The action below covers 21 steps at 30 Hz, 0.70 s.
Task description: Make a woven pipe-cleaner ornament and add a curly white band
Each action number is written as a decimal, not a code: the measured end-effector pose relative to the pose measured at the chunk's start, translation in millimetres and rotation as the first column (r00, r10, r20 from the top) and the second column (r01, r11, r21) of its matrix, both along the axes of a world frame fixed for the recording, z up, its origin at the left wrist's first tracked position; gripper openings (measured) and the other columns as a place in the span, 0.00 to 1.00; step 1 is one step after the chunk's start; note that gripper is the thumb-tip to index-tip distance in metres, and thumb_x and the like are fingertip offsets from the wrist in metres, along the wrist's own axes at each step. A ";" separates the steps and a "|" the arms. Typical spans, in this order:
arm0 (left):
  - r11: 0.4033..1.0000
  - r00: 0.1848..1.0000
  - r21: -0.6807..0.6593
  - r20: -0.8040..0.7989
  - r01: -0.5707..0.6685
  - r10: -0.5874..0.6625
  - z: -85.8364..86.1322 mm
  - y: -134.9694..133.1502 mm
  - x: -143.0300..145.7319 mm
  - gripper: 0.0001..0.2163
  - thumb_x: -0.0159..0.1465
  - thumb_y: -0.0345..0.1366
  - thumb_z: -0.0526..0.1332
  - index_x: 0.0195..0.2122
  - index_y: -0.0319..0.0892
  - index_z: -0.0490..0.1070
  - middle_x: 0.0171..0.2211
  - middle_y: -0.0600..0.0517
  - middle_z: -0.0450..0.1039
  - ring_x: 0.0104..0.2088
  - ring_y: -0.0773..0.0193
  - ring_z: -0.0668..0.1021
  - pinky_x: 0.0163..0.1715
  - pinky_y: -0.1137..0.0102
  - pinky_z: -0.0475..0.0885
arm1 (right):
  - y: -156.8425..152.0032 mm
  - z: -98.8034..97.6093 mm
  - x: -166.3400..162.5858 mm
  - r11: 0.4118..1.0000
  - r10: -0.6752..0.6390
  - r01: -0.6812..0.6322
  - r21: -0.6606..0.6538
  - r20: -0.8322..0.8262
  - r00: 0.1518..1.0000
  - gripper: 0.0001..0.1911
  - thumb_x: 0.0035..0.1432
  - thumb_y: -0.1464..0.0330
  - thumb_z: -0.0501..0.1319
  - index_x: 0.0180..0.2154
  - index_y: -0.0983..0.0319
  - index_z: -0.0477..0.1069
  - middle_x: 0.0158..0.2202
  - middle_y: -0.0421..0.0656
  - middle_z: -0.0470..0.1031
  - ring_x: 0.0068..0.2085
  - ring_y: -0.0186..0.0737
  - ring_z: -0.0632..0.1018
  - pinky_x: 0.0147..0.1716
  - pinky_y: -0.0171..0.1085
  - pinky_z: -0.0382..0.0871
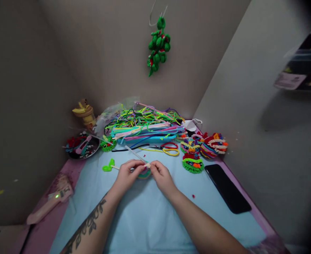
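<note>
At the middle of the table, my left hand (130,174) pinches a pale pipe cleaner (136,154) whose long end points up and to the left. My right hand (163,178) meets it from the other side, fingertips closed on the short, bent pale end. Right below the fingertips is a round, multicoloured pipe-cleaner piece (144,173), partly covered by the hands. A bright green leaf-shaped piece on a pale stem (109,166) lies to the left of my left hand. Scissors with red and yellow handles (170,149) rest just beyond my hands.
A blue tray (150,139) heaped with pipe cleaners stands at the back. Finished colourful pieces (193,163) and a black phone (227,188) lie right. On the left are a metal bowl (93,150) and a pink glue gun (51,203) with a lit green light.
</note>
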<state>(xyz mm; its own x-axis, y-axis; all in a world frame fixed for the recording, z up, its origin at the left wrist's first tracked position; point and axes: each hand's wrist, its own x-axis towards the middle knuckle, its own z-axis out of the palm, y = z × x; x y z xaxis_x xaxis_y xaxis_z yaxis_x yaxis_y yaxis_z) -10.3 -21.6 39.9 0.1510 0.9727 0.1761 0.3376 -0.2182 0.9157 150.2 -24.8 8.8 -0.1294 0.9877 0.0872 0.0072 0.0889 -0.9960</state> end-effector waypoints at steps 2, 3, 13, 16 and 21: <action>0.999 1.000 -0.030 0.020 0.011 -0.011 -0.7 0.4 0.8 0.08 0.59 0.38 0.61 0.34 0.41 0.78 0.34 0.48 0.79 0.36 0.60 0.78 0.38 0.70 0.71 | -0.3 0.1 -1.1 0.987 0.078 -0.095 -0.133 -0.132 0.988 0.17 0.59 0.55 0.55 0.25 0.60 0.62 0.18 0.33 0.58 0.19 0.29 0.59 0.18 0.30 0.52; 0.999 0.999 -0.041 0.033 0.017 -0.015 -0.9 0.5 1.1 0.08 0.58 0.38 0.61 0.34 0.40 0.78 0.34 0.48 0.79 0.36 0.60 0.78 0.38 0.70 0.71 | -0.7 0.5 -1.9 0.972 0.106 -0.145 -0.188 -0.200 0.974 0.18 0.58 0.53 0.55 0.25 0.60 0.62 0.16 0.32 0.57 0.17 0.28 0.56 0.16 0.30 0.49; 0.990 0.991 -0.084 0.085 0.111 -0.104 -1.1 -2.1 -1.5 0.09 0.59 0.39 0.62 0.32 0.40 0.78 0.32 0.48 0.78 0.34 0.62 0.77 0.37 0.71 0.70 | -3.7 15.6 8.3 0.647 0.265 -0.639 -0.417 -0.662 0.701 0.19 0.50 0.56 0.65 0.25 0.62 0.61 0.16 0.29 0.56 0.13 0.21 0.51 0.11 0.27 0.39; 0.982 0.980 -0.119 0.150 0.147 -0.128 -3.3 -2.9 -1.6 0.10 0.59 0.40 0.63 0.33 0.39 0.78 0.32 0.48 0.78 0.34 0.62 0.77 0.37 0.70 0.70 | -1.3 16.4 13.9 0.476 0.307 -0.784 -0.399 -0.759 0.573 0.17 0.49 0.60 0.65 0.23 0.62 0.59 0.16 0.29 0.55 0.13 0.21 0.50 0.10 0.27 0.37; 0.968 0.961 -0.184 0.250 0.170 -0.121 -4.5 -4.1 -1.1 0.12 0.58 0.43 0.63 0.32 0.38 0.76 0.29 0.48 0.76 0.30 0.64 0.76 0.33 0.71 0.70 | 0.2 13.3 13.5 0.528 0.309 -0.728 -0.438 -0.699 0.644 0.16 0.50 0.58 0.64 0.28 0.62 0.63 0.14 0.29 0.58 0.11 0.22 0.54 0.10 0.27 0.41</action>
